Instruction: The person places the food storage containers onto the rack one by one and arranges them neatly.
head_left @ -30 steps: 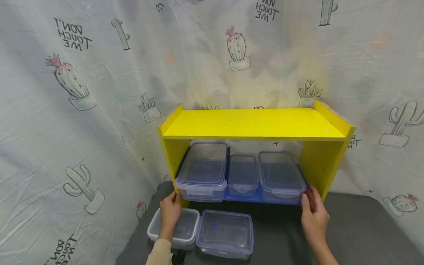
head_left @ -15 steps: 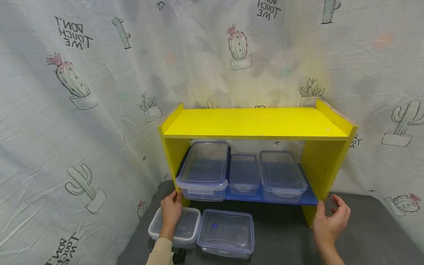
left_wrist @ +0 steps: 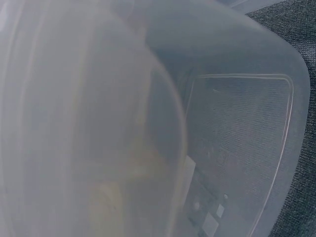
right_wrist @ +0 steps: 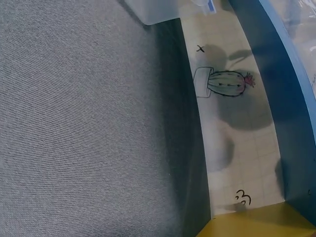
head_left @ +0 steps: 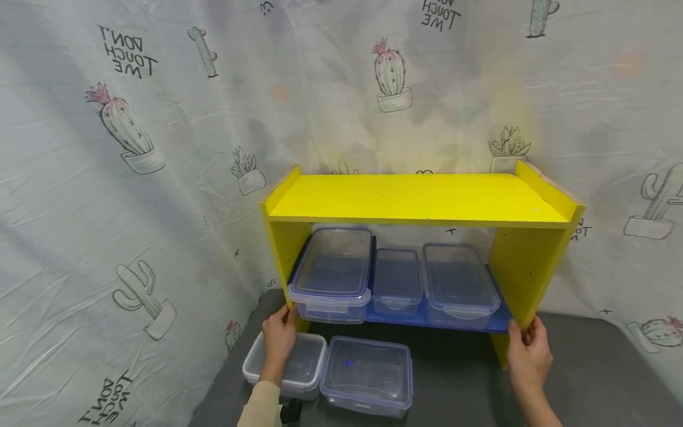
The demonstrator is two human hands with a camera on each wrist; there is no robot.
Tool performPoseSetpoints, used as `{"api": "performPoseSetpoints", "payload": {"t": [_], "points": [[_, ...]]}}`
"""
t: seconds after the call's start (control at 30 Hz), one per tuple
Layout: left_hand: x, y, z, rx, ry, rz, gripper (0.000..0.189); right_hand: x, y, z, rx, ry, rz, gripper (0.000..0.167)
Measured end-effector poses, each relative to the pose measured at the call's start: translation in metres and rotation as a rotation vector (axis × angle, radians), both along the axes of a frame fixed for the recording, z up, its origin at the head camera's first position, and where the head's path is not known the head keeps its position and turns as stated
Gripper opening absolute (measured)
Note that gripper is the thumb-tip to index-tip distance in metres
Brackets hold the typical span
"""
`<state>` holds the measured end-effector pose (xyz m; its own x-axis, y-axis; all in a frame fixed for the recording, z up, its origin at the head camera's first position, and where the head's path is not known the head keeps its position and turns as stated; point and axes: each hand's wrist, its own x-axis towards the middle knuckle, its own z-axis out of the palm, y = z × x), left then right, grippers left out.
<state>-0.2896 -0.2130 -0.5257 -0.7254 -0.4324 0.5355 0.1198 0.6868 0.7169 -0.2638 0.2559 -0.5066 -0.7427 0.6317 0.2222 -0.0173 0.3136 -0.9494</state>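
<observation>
In the head view a yellow shelf unit (head_left: 416, 198) with a blue lower board (head_left: 397, 318) stands against the far side. Both hands grip its front, one at each side panel. My left hand (head_left: 279, 339) is at the lower front edge of the left panel, above a lidded box. The right hand (head_left: 529, 356) has its thumb at the blue board's right end and its fingers around the right panel's outer side. On the blue board sit a large clear container (head_left: 333, 267), a small one (head_left: 396, 281) and a medium one (head_left: 460, 281).
Two more lidded containers lie on the dark grey cloth: a white-rimmed one (head_left: 304, 362) under the left forearm and a blue-rimmed one (head_left: 368, 373) beside it. A cactus-print curtain (head_left: 176, 196) hangs behind. Clear plastic (left_wrist: 237, 138) fills most of the left wrist view.
The right hand has let go near the medium container, moved right with fingers spread, then closed on the right panel. The left hand has held its place on the shelf.
</observation>
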Motion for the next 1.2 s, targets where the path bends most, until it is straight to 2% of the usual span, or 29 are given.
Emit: {"api": "performPoseSetpoints", "payload": {"t": [0.27,0.5,0.7,0.93,1.2], "points": [[0.001,0.002,0.003,0.006,-0.002,-0.001,0.018,-0.004,0.008,-0.001,0.08,-0.093,-0.006,0.048],[0.001,0.002,0.004,0.005,-0.008,0.018,0.016,-0.01,0.012,0.0,0.084,-0.148,0.003,0.047],[0.001,0.002,0.002,0.008,-0.03,0.013,0.016,-0.011,0.015,-0.002,0.143,-0.151,0.002,0.041],[0.002,0.0,0.0,0.0,0.001,0.014,0.016,-0.015,0.014,-0.006,0.151,-0.154,0.018,0.043],[0.0,0.0,0.003,-0.011,0.009,-0.012,0.021,-0.016,0.015,-0.009,0.175,-0.066,-0.007,0.033]]}}
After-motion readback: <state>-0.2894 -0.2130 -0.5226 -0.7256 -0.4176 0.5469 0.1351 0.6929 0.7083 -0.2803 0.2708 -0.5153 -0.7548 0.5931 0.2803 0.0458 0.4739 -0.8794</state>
